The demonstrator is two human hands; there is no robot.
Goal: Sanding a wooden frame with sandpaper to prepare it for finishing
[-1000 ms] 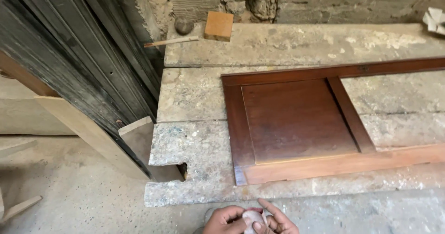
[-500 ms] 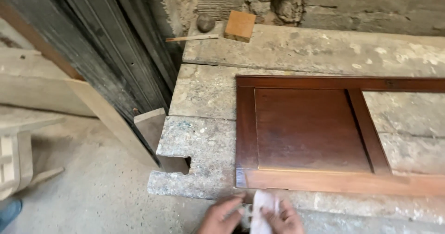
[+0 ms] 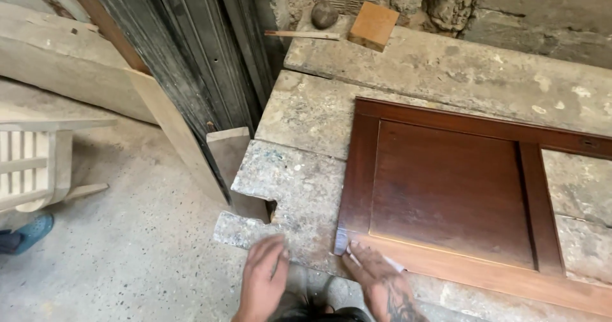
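Your left hand (image 3: 262,277) lies flat and open on the near edge of the worn grey stone workbench (image 3: 306,169), holding nothing. Your right hand (image 3: 376,280) presses a small pale piece (image 3: 342,242), perhaps sandpaper, against the near left corner of the dark reddish-brown wooden panel door (image 3: 446,188) lying flat on the bench. Farther back sits an orange-brown wooden block (image 3: 373,25) beside a round stone (image 3: 324,14).

The door panel (image 3: 449,194) at right is dark reddish-brown with a lighter orange lower edge. The bench (image 3: 306,169) is mottled grey. An orange-brown block (image 3: 374,24) sits upper centre; a teal shoe (image 3: 29,233) lies lower left.
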